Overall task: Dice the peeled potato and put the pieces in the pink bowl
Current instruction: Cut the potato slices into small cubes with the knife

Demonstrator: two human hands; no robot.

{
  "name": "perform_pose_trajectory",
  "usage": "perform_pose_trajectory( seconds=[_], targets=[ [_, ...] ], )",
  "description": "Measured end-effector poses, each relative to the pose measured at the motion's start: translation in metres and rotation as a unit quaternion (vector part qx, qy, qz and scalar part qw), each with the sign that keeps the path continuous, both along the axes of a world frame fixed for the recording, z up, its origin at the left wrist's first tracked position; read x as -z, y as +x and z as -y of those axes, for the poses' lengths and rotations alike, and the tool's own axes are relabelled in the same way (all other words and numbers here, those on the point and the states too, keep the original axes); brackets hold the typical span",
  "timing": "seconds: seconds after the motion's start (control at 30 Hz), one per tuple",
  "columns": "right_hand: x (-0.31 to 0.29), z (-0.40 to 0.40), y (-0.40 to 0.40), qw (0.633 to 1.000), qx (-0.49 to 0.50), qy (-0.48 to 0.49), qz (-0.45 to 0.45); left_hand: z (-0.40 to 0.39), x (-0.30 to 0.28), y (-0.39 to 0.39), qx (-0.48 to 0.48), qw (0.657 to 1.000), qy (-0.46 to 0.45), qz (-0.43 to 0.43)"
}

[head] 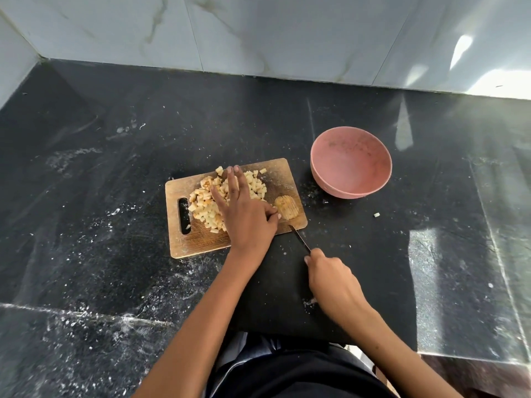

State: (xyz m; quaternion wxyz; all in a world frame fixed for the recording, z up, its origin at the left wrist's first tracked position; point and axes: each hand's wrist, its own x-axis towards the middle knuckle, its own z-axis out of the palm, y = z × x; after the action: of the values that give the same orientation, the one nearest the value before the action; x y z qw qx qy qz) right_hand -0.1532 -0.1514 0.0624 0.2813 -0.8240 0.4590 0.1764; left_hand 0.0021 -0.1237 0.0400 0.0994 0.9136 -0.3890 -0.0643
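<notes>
- My left hand (244,214) lies flat over the rectangular wooden chopping board (201,239), fingers straight and spread across the heap of pale diced potato cubes (205,202), thumb tucked toward the uncut piece.
- My right hand (330,280) is curled round the handle of the thin dark-bladed knife (300,238); its tip reaches the board's near right corner, just beside the last piece.
- The remaining scored chunk of peeled potato (286,207) sits at the board's right edge, sliced one way, not yet crosscut into dice as far as I can tell.
- The round pink plastic bowl (350,162) stands on the black speckled stone counter (115,168), off the board's far right corner, with no potato in it.
- Risks: that chunk is so close to the edge that a cut could push slices off onto the counter; one stray cube (376,215) already lies there.
- My thumb is near the blade's path, so a slip on the wet chunk could nick it.
- Scooping the heap across the gap to the bowl may scatter cubes.
</notes>
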Motion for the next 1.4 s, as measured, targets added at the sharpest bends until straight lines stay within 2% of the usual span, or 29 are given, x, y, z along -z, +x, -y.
perform_pose_trajectory(
  seconds=[0.1, 0.2, 0.23, 0.3, 0.37, 0.43, 0.57, 0.7, 0.83, 1.07, 1.2, 1.3, 1.4],
  targets=[
    [0.002, 0.007, -0.011, 0.996, 0.042, 0.010, 0.074, 0.004, -0.004, 0.005, 0.075, 0.995, -0.019, 0.057],
    [0.009, 0.016, -0.022, 0.992, 0.076, -0.003, 0.099, 0.014, -0.005, 0.020, 0.239, 0.969, -0.053, 0.026],
    [0.011, 0.018, -0.024, 0.991, 0.085, -0.006, 0.102, 0.018, -0.005, 0.027, 0.305, 0.951, -0.043, 0.021],
    [0.013, 0.021, -0.027, 0.990, 0.096, -0.010, 0.104, 0.026, -0.004, 0.038, 0.404, 0.914, 0.030, 0.013],
    [0.015, 0.023, -0.028, 0.989, 0.101, -0.009, 0.107, 0.032, -0.005, 0.046, 0.434, 0.896, 0.090, -0.019],
    [0.016, 0.022, -0.028, 0.988, 0.107, -0.001, 0.112, 0.035, -0.008, 0.051, 0.427, 0.897, 0.101, -0.054],
    [0.016, 0.023, -0.027, 0.986, 0.115, 0.011, 0.121, 0.036, -0.014, 0.053, 0.388, 0.912, 0.060, -0.118],
    [0.018, 0.027, -0.029, 0.984, 0.127, 0.010, 0.126, 0.032, -0.011, 0.044, 0.343, 0.933, 0.031, -0.107],
    [0.020, 0.029, -0.028, 0.983, 0.131, 0.018, 0.125, 0.019, 0.000, 0.034, 0.283, 0.951, -0.049, -0.115],
    [0.011, 0.032, -0.007, 0.980, 0.110, -0.003, 0.166, 0.015, 0.016, 0.001, 0.138, 0.987, -0.066, -0.044],
    [0.013, 0.044, 0.015, 0.963, 0.099, -0.071, 0.239, 0.009, 0.014, 0.006, 0.159, 0.981, -0.109, -0.031],
    [0.019, 0.056, 0.033, 0.949, 0.084, -0.077, 0.294, 0.001, 0.010, 0.016, 0.172, 0.977, -0.123, -0.033],
    [0.023, 0.064, 0.045, 0.950, 0.036, -0.082, 0.298, -0.003, 0.011, 0.023, 0.186, 0.976, -0.109, -0.038]
  ],
)
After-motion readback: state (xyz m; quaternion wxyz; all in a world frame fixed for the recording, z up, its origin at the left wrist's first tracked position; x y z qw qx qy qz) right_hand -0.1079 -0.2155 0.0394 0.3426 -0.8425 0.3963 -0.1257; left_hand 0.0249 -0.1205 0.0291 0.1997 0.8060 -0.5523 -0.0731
